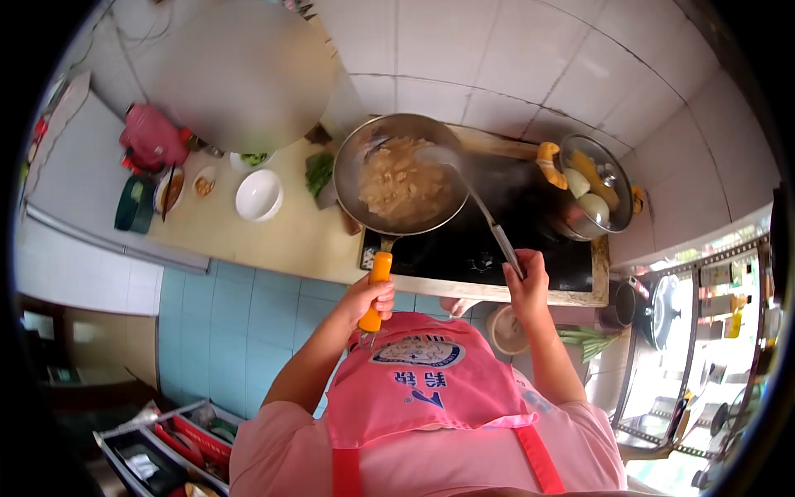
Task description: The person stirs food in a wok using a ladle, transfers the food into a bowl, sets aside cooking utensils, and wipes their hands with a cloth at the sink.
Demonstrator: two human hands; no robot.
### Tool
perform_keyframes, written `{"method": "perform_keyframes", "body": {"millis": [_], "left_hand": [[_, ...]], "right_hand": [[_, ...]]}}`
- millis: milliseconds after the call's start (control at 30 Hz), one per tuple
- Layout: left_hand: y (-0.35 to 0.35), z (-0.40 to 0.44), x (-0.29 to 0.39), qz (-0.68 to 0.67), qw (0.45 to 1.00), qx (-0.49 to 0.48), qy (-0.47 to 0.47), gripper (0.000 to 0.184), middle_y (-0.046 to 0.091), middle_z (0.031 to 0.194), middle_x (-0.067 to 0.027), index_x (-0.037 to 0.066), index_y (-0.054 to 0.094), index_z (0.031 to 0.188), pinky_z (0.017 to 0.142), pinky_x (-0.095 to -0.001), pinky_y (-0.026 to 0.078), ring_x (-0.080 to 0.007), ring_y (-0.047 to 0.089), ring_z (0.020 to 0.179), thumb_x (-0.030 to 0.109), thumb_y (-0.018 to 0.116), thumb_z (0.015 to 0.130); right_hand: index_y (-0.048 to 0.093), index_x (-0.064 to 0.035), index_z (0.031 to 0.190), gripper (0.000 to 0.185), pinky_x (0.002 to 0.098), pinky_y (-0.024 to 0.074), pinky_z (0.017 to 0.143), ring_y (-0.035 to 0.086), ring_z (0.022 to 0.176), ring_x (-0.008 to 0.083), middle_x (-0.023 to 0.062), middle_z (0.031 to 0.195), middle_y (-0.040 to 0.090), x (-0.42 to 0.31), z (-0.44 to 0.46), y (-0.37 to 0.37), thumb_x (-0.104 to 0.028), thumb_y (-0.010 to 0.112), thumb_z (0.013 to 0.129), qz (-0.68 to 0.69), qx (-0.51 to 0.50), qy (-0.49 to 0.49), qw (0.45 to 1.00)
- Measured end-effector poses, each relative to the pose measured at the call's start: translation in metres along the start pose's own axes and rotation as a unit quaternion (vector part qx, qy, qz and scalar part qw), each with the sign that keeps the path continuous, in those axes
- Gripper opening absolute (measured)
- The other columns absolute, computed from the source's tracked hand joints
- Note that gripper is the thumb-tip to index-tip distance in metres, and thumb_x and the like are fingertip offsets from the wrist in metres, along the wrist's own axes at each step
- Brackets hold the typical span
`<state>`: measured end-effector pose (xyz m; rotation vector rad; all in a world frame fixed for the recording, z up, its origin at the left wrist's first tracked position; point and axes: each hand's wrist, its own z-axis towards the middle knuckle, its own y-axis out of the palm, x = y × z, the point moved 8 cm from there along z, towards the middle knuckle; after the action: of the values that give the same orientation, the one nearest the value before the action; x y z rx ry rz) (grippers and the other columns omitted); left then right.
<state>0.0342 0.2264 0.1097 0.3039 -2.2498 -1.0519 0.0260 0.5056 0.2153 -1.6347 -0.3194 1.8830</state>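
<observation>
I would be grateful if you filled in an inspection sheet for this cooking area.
Surface: pale counter with a black stove on the right side.
Job's things: pan at the stove's left, holding brownish food; a metal ladle reaches over it.
Clutter: white bowl, green leaves and pink jug left of the pan; pot with glass lid at right.
Hands: left hand closed around the orange pan handle; right hand holds the ladle.
Cables: thin dark lines at upper left may be cords; too small to tell.
Surroundings: tiled wall, blue floor, shelf rack at right.
</observation>
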Motion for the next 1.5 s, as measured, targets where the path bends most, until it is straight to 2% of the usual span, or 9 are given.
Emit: {"method": "perform_keyframes", "body": {"millis": [133,367,733,800,867,1000,1200,1300,1500], "left_hand": [[-0.024,-0.059,0.012,0.015,0.999,-0.012,0.027,0.017,0.038,0.063,0.0058,0.014,0.043,0.088,0.05,-0.0245,0.036,-0.005,0.039,0.052,0.016,0.06,0.089],[-0.086,-0.2,0.041,0.047,0.992,0.086,0.084,0.015,0.039,0.063,0.0051,0.014,0.045,0.091,0.047,-0.0227,0.033,-0.0044,0.036,0.049,0.018,0.059,0.09],[-0.224,-0.4,0.085,0.088,0.976,0.19,0.067,0.02,0.04,0.065,0.0023,0.012,0.042,0.09,0.05,-0.0269,0.036,-0.0086,0.039,0.053,0.019,0.059,0.087],[-0.243,-0.423,0.092,0.084,0.974,0.2,0.068,0.02,0.04,0.064,0.0021,0.012,0.042,0.09,0.049,-0.0269,0.037,-0.0087,0.039,0.053,0.019,0.06,0.086],[-0.259,-0.438,0.097,0.079,0.972,0.21,0.071,0.021,0.04,0.064,0.0019,0.012,0.042,0.09,0.049,-0.0269,0.037,-0.0089,0.04,0.052,0.019,0.061,0.086],[-0.285,-0.455,0.099,0.036,0.971,0.223,0.075,0.023,0.041,0.065,0.0012,0.011,0.042,0.092,0.049,-0.0269,0.039,-0.009,0.041,0.052,0.019,0.063,0.084],[-0.309,-0.452,0.106,0.011,0.965,0.244,0.098,0.022,0.041,0.065,0.0015,0.011,0.042,0.093,0.048,-0.0261,0.039,-0.0088,0.04,0.05,0.015,0.061,0.084],[-0.309,-0.446,0.113,-0.002,0.963,0.25,0.104,0.022,0.041,0.064,0.0023,0.011,0.042,0.093,0.047,-0.0246,0.037,-0.0077,0.039,0.049,0.015,0.061,0.084],[-0.319,-0.428,0.119,-0.023,0.961,0.258,0.1,0.021,0.04,0.064,0.0022,0.011,0.041,0.091,0.047,-0.0243,0.036,-0.0077,0.037,0.049,0.016,0.061,0.083]], "right_hand": [[0.047,0.0007,0.106,0.026,0.0256,0.0449,0.059,0.054,0.063,0.0127,0.0087,0.075,0.059,-0.03,0.004,0.035,-0.003,0.062,0.085,0.054,-0.057,-0.041,0.996],[0.044,-0.0009,0.11,0.028,0.0229,0.0426,0.057,0.05,0.063,0.0081,0.0067,0.082,0.061,-0.116,-0.008,0.147,0.001,0.056,0.085,0.077,-0.174,-0.117,0.975],[0.043,-0.0001,0.113,0.027,0.0245,0.0451,0.05,0.053,0.054,0.0087,0.0074,0.082,0.065,-0.242,-0.059,0.368,-0.005,0.056,0.09,0.116,-0.296,-0.052,0.947],[0.044,-0.0016,0.113,0.026,0.0292,0.0459,0.052,0.056,0.054,0.0149,0.011,0.077,0.064,-0.259,-0.066,0.39,-0.007,0.055,0.09,0.1,-0.302,-0.042,0.947],[0.046,-0.0006,0.111,0.023,0.0311,0.0461,0.053,0.056,0.054,0.0184,0.0125,0.075,0.063,-0.269,-0.07,0.405,-0.009,0.055,0.091,0.037,-0.305,-0.033,0.951],[0.051,0.0012,0.104,0.018,0.0352,0.0441,0.054,0.056,0.053,0.0261,0.0171,0.064,0.057,-0.288,-0.073,0.428,-0.011,0.055,0.091,-0.036,-0.299,-0.146,0.942],[0.052,0.0011,0.1,0.017,0.0335,0.0404,0.051,0.05,0.052,0.0191,0.0135,0.059,0.052,-0.276,-0.066,0.471,-0.014,0.054,0.091,-0.056,-0.416,-0.077,0.904],[0.051,-0.0007,0.094,0.014,0.0289,0.0345,0.047,0.043,0.052,0.01,0.004,0.058,0.047,-0.26,-0.063,0.493,-0.014,0.053,0.092,-0.006,-0.499,-0.026,0.866],[0.051,-0.0034,0.094,0.016,0.0244,0.034,0.046,0.041,0.053,0.0078,0.0017,0.063,0.05,-0.27,-0.059,0.505,-0.02,0.052,0.092,-0.024,-0.57,0.072,0.818]]}}
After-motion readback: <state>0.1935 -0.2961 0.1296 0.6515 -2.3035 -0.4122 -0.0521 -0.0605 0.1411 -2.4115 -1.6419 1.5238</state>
